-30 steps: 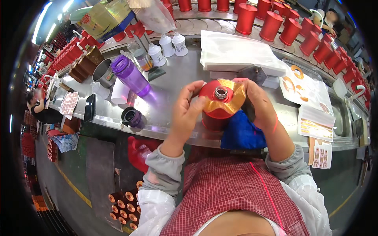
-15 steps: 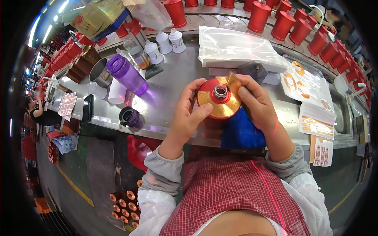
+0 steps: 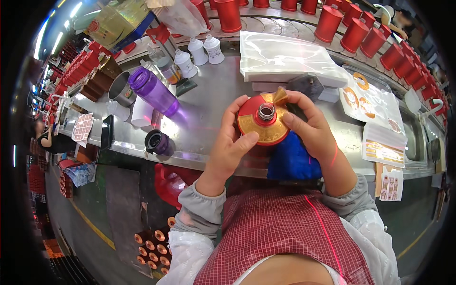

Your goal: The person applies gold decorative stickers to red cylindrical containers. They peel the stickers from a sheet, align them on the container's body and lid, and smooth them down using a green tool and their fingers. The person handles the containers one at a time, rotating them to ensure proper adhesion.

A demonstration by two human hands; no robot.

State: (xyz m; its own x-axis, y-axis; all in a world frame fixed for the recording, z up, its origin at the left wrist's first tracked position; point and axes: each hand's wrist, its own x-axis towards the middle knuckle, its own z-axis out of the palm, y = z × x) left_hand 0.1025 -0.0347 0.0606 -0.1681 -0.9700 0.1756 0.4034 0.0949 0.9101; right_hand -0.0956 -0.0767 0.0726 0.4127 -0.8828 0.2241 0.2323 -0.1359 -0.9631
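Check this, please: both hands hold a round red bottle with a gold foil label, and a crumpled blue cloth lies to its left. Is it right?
The crumpled blue cloth lies to the right of the round red bottle, not its left, as the head view shows. The left hand and right hand do hold that bottle, with its gold foil label.
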